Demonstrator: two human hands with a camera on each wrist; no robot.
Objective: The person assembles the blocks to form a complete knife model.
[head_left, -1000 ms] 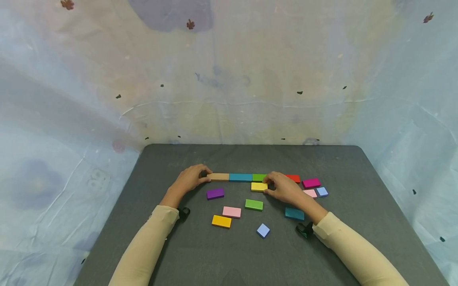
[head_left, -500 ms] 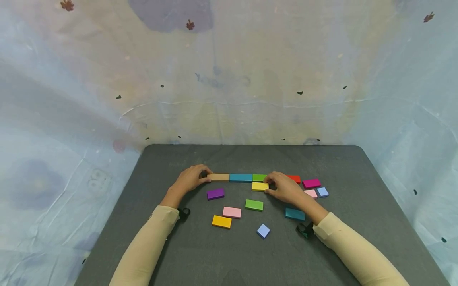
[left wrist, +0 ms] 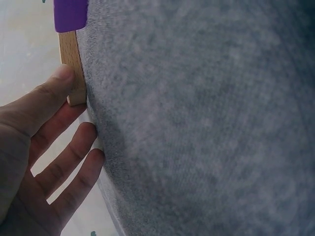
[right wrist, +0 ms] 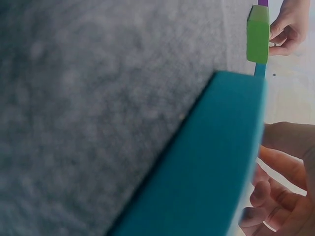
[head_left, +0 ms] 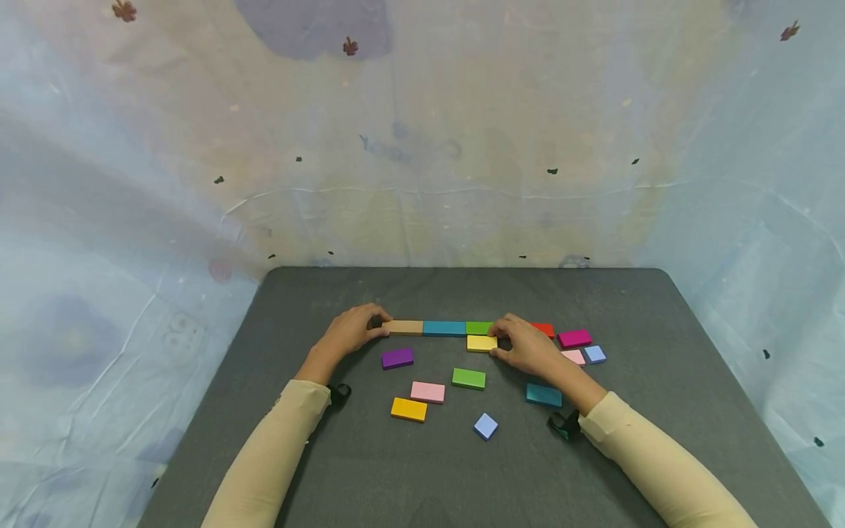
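Observation:
A straight row of flat blocks lies on the dark table: a tan wooden block, a blue block, a green block and, past the right hand, a red block. My left hand pinches the tan block's left end, thumb on its near side in the left wrist view. With the right hand I pinch the right end of a yellow block, which lies along the green block's near edge. That hand hides part of the row. In the right wrist view, a teal block covers the yellow one.
Nearer me lie a purple block, a second green block, a pink block, an orange-yellow block and a light blue square. A magenta block, another pink block and another light blue square sit right.
The yellow block has slid slightly right and away from me, up to the row, with the right hand on it. My left hand stays at the tan block.

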